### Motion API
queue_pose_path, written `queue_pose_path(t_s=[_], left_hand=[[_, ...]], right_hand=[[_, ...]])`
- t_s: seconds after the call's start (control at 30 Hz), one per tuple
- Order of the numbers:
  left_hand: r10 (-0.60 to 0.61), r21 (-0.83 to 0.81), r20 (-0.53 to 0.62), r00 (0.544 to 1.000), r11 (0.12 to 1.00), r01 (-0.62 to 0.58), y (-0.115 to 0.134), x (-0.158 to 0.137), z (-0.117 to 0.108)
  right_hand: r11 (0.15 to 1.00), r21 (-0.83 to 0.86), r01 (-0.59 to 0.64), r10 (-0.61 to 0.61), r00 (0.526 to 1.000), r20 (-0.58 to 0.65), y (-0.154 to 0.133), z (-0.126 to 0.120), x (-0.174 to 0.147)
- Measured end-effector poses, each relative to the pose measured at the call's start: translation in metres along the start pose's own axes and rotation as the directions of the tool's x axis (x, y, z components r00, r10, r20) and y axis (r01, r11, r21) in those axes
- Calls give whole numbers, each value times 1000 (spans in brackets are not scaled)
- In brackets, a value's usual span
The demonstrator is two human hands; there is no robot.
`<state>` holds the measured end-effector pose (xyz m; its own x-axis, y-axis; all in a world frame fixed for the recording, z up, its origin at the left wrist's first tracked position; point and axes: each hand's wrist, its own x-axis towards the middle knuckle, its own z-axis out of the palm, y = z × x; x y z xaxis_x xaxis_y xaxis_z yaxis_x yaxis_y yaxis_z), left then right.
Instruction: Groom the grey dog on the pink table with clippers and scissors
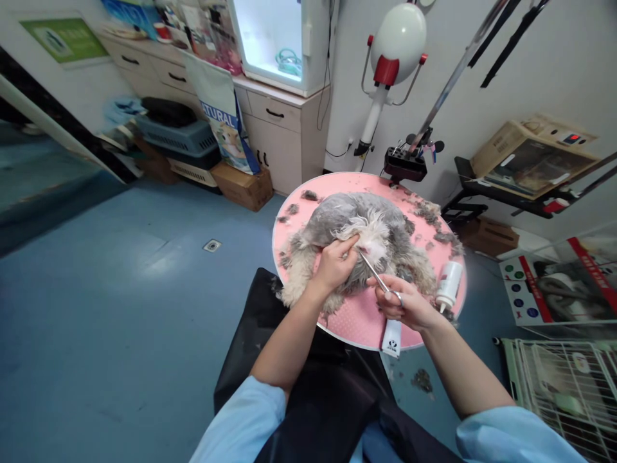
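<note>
A grey dog (332, 215) with a shaved back and long pale fur on its head and legs lies on a round pink grooming table (357, 325). My left hand (337, 260) is closed at the dog's head, its thumb and fingers pinching the ear (355, 239). In my right hand (402, 301) is a slim silver hemostat (372, 267) with ring handles. Its tip touches or nearly touches the pink skin at the ear, close to my left fingertips. Below my right hand, a white clipper-like object (391, 339) lies partly hidden at the table's edge.
A white nozzle bottle (449, 283) lies at the table's right edge. Grey fur clumps (441, 235) are scattered on the table. Behind stand a white-headed dryer (399, 42) and a metal grooming arm (453, 71) with a tool holder (405, 164). A wire cage (569, 379) is at lower right.
</note>
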<state>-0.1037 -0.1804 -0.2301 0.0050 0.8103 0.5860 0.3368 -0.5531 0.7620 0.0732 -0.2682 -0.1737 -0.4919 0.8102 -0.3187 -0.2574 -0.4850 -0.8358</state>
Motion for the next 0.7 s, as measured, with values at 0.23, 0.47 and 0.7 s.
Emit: queue_pose_path(t_s=[0.23, 0.47, 0.7], left_hand=[[-2, -15, -14, 1000, 1000, 2, -3, 0, 1], [-3, -21, -13, 1000, 1000, 3, 0, 1, 1], [-51, -60, 1, 999, 997, 51, 3, 4, 0]], right_hand=[[1000, -8, 9, -9, 1000, -7, 0, -4, -11], [1000, 18, -18, 18, 1000, 17, -5, -5, -2], [999, -11, 38, -38, 999, 2, -5, -6, -10]])
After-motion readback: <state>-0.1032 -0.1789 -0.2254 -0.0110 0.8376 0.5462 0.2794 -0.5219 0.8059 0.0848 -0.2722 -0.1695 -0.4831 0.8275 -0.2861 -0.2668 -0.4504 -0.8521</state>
